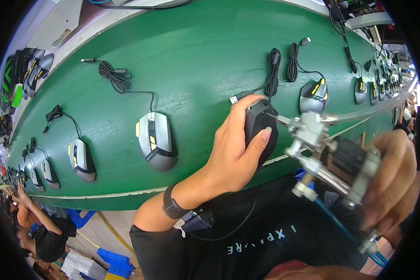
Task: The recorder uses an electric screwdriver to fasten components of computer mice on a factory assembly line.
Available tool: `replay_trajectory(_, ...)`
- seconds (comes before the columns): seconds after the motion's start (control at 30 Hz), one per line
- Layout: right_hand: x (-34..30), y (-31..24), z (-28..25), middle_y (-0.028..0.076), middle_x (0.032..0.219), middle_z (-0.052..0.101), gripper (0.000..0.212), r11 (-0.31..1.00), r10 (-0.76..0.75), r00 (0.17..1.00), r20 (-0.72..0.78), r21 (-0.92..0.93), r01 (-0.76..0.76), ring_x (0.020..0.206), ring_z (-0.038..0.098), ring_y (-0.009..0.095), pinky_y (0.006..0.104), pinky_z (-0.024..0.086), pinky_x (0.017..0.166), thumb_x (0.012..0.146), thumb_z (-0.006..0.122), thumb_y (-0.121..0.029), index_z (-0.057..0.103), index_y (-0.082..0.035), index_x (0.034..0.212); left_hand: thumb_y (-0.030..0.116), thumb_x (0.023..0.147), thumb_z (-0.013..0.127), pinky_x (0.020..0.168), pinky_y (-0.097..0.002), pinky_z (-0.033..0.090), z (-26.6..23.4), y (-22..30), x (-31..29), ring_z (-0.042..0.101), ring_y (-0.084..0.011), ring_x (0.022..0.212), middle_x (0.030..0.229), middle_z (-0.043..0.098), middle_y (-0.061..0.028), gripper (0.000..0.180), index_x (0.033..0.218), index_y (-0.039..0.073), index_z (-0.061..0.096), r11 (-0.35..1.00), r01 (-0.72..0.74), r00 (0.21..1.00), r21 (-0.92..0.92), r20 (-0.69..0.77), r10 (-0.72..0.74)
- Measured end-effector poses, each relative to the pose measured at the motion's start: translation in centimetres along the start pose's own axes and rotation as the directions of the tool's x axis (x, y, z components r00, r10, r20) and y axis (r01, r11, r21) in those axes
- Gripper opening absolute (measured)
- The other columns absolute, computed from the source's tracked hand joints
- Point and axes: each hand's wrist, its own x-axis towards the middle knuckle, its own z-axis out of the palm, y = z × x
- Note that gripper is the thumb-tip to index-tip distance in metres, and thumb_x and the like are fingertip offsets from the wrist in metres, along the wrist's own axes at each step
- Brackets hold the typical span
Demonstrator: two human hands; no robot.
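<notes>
My left hand [231, 151] is closed round a computer mouse [260, 123], whose dark side faces up toward me. The mouse's bundled cable [272, 72] lies on the green bench beyond it, with its plug by my fingers. My right hand [393, 175], smeared by motion, is wrapped round a metal spray gun [310, 135] with a black knob. The gun's thin tip points at the mouse and comes close to it; whether they touch, I cannot tell. A clear hose and a blue hose run from the gun.
Several silver-grey mice with yellow buttons and coiled cables lie along the green bench [196, 60], including a near-left mouse [157, 142] and one beyond my hands [313, 95]. A person [44, 233] works at far left. Blue bins [114, 262] stand below the bench.
</notes>
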Motion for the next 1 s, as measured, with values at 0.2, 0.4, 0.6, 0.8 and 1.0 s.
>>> replay_trajectory(0.2, 0.4, -2.7, 0.7, 0.007, 0.081, 0.073, 0.013, 0.999, 0.007, 0.999, -0.050, 0.038, -0.005, 0.074, 0.068, 0.013, 0.0168, 0.055, 0.072, 0.079, 0.069, 0.005, 0.072, -0.008, 0.081, 0.011, 0.098, 0.054, 0.087, -0.0299, 0.049, -0.5, 0.9, 1.6, 0.056, -0.0144, 0.098, 0.112, 0.057, -0.0092, 0.039, 0.133, 0.001, 0.040, 0.895, 0.172, 0.950, -0.412, -0.172, -0.262)
replay_trajectory(0.4, 0.2, -1.3, 2.1, 0.011, 0.073, 0.072, 0.019, 0.991, -0.096, 0.991, -0.094, 0.080, 0.104, 0.067, 0.070, 0.013, 0.0155, 0.056, 0.061, 0.079, 0.060, 0.014, 0.070, -0.001, 0.072, 0.010, 0.098, 0.054, 0.086, -0.0288, 0.049, -1.2, 1.9, 1.2, 0.056, -0.0127, 0.097, 0.113, 0.055, -0.0087, 0.042, 0.136, 0.001, 0.037, 0.890, 0.099, 0.958, -0.446, -0.199, -0.206)
replay_trajectory(0.6, -0.1, -0.2, 3.1, 0.009, 0.075, 0.072, 0.016, 0.955, -0.285, 0.948, -0.143, 0.044, 0.294, 0.066, 0.069, 0.012, 0.0149, 0.056, 0.064, 0.077, 0.067, 0.012, 0.071, -0.003, 0.073, 0.010, 0.098, 0.054, 0.089, -0.0298, 0.048, -1.6, 2.1, 0.7, 0.054, -0.0132, 0.100, 0.113, 0.056, -0.0086, 0.042, 0.135, 0.000, 0.038, 0.912, 0.042, 0.974, -0.407, -0.187, -0.129)
replay_trajectory(0.8, 1.8, 0.5, 4.5, 0.008, 0.076, 0.072, 0.011, 0.998, -0.057, 0.989, -0.136, -0.045, 0.051, 0.066, 0.068, 0.010, 0.0148, 0.056, 0.066, 0.077, 0.074, 0.005, 0.072, -0.006, 0.077, 0.010, 0.098, 0.055, 0.089, -0.0293, 0.047, -2.6, 2.2, -0.3, 0.054, -0.0129, 0.100, 0.113, 0.055, -0.0081, 0.042, 0.135, -0.001, 0.038, 0.897, 0.050, 0.972, -0.440, -0.186, -0.146)
replay_trajectory(1.0, 1.8, 0.9, 3.1, 0.006, 0.082, 0.073, 0.008, 0.999, -0.031, 0.999, 0.023, 0.041, 0.030, 0.076, 0.069, 0.010, 0.0159, 0.056, 0.073, 0.079, 0.075, 0.000, 0.074, -0.007, 0.081, 0.010, 0.097, 0.056, 0.090, -0.0289, 0.046, -2.8, 2.8, -0.1, 0.054, -0.0124, 0.100, 0.113, 0.055, -0.0075, 0.043, 0.135, -0.001, 0.039, 0.897, 0.027, 0.977, -0.442, -0.179, -0.117)
